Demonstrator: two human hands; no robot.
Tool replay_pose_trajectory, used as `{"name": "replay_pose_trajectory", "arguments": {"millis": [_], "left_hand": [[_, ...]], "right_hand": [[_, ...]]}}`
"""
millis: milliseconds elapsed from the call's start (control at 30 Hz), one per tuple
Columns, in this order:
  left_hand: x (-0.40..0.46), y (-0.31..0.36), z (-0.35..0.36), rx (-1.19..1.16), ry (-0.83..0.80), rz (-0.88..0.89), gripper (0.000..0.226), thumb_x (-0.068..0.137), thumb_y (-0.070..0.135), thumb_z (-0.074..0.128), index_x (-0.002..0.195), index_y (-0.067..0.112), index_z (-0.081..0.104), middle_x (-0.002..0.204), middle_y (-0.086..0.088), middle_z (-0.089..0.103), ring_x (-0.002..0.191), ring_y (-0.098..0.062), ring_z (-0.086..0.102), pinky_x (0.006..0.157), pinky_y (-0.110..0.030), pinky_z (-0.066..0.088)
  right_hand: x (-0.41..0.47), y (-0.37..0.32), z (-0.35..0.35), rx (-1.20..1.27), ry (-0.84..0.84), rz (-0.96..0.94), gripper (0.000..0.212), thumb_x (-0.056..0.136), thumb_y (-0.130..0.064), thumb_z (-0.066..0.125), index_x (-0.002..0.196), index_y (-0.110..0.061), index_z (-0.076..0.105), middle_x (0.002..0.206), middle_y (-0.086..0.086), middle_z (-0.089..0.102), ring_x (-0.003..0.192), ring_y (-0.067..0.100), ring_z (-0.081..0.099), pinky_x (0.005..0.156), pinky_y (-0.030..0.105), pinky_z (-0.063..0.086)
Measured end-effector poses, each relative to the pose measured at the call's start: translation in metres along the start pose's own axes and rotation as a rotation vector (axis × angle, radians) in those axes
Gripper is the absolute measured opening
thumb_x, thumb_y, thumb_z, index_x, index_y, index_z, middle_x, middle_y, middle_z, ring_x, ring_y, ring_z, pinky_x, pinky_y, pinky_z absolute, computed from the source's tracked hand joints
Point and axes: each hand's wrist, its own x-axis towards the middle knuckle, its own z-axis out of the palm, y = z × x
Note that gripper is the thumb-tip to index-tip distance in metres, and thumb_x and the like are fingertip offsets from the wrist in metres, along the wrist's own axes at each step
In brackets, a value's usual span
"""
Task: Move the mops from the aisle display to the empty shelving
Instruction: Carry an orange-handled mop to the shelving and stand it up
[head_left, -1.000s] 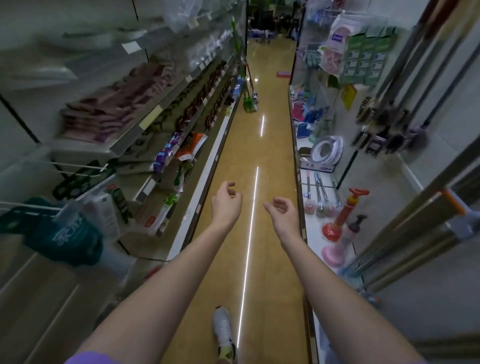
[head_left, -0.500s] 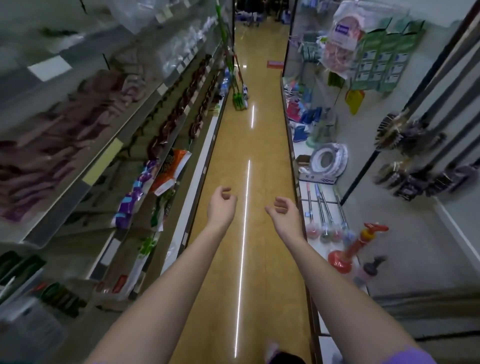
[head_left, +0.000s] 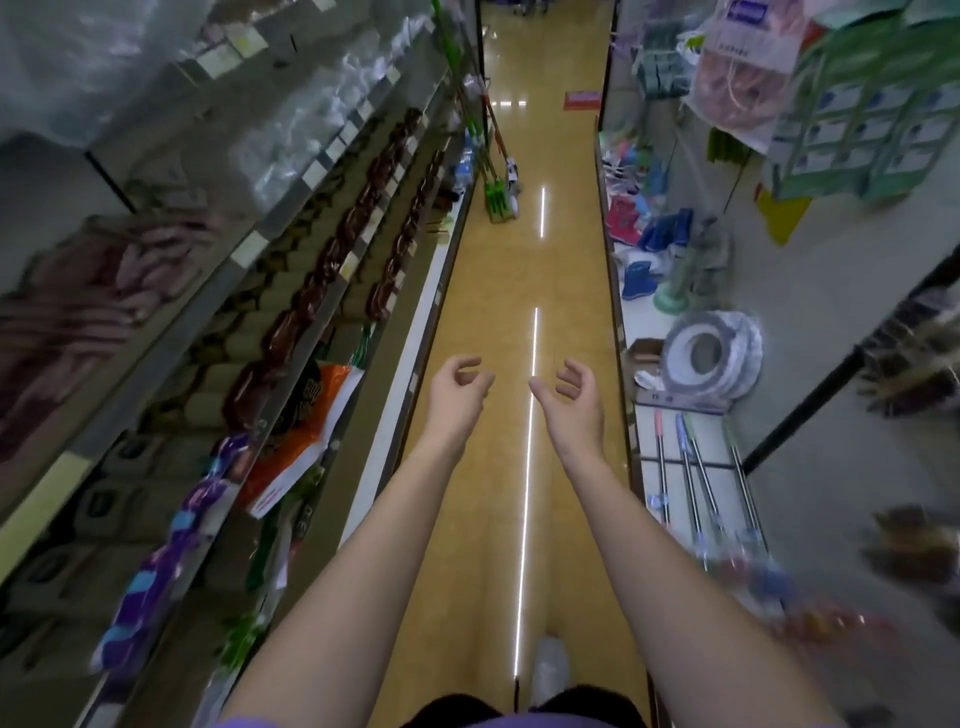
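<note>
While both arms reach forward along the aisle, nothing is carried.
Left hand: fingers loosely curled, holding nothing; probably free for a grab.
Right hand: fingers loosely curled likewise, grasping nothing.
Mops: green heads on the floor, handles leaning on the left shelving, far beyond the fingertips.
Step, judged: walking up to the display; no mop in reach yet.

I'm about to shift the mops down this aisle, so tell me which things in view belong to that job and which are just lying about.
Part of the job:
- green mops leaning at the left shelving far down the aisle
- left hand and right hand, both holding nothing

Just lying about:
- white toilet seats on the right shelf
- blue boots
- orange bag on the left shelf
- long-handled brushes low on the right
</note>
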Motion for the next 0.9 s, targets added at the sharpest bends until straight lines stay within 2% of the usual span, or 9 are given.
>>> {"name": "replay_pose_trajectory", "arguments": {"millis": [133, 333, 467, 567, 733, 900], "left_hand": [[0.071, 0.039, 0.022, -0.012, 0.041, 0.046, 0.029, 0.096, 0.023, 0.066, 0.125, 0.019, 0.064, 0.110, -0.002, 0.068, 0.102, -0.018, 0.069, 0.096, -0.042, 0.058], [0.164, 0.069, 0.035, -0.001, 0.069, 0.140, 0.031, 0.097, 0.025, 0.066, 0.127, 0.020, 0.064, 0.112, -0.001, 0.070, 0.106, -0.015, 0.068, 0.090, -0.031, 0.058], [0.257, 0.077, 0.056, -0.009, 0.062, 0.169, 0.031, 0.094, 0.030, 0.069, 0.124, 0.025, 0.066, 0.114, 0.000, 0.070, 0.109, -0.015, 0.067, 0.096, -0.039, 0.058], [0.335, 0.089, 0.072, -0.031, 0.032, 0.180, 0.029, 0.093, 0.031, 0.071, 0.122, 0.027, 0.066, 0.113, 0.001, 0.070, 0.109, -0.016, 0.067, 0.098, -0.044, 0.056], [0.468, 0.137, 0.093, -0.014, -0.037, 0.182, 0.029, 0.095, 0.028, 0.070, 0.123, 0.024, 0.065, 0.113, 0.002, 0.070, 0.108, -0.012, 0.066, 0.099, -0.043, 0.056], [0.573, 0.189, 0.106, -0.005, -0.039, 0.212, 0.031, 0.095, 0.029, 0.069, 0.126, 0.024, 0.065, 0.114, 0.004, 0.068, 0.109, -0.010, 0.065, 0.098, -0.040, 0.056]], "right_hand": [[0.080, -0.019, 0.001, -0.031, 0.013, -0.040, 0.046, 0.088, -0.033, 0.075, 0.128, -0.025, 0.055, 0.124, -0.008, 0.061, 0.115, 0.009, 0.057, 0.100, 0.030, 0.048], [0.180, -0.032, 0.019, 0.058, 0.044, -0.022, 0.048, 0.088, -0.034, 0.076, 0.130, -0.025, 0.055, 0.123, -0.010, 0.062, 0.114, 0.005, 0.058, 0.099, 0.026, 0.047], [0.260, -0.035, 0.049, 0.024, -0.008, -0.042, 0.048, 0.088, -0.031, 0.076, 0.130, -0.025, 0.056, 0.122, -0.011, 0.063, 0.114, 0.001, 0.057, 0.095, 0.019, 0.045], [0.336, -0.043, 0.077, -0.023, -0.018, -0.055, 0.048, 0.087, -0.032, 0.077, 0.130, -0.025, 0.056, 0.123, -0.012, 0.063, 0.116, 0.002, 0.057, 0.096, 0.020, 0.046], [0.467, -0.081, 0.120, -0.065, 0.030, -0.077, 0.050, 0.087, -0.031, 0.077, 0.132, -0.021, 0.056, 0.126, -0.007, 0.063, 0.117, 0.005, 0.058, 0.098, 0.023, 0.047], [0.567, -0.112, 0.151, -0.042, 0.045, -0.086, 0.052, 0.087, -0.032, 0.076, 0.133, -0.022, 0.055, 0.126, -0.010, 0.062, 0.117, 0.002, 0.057, 0.089, 0.013, 0.043]]}}
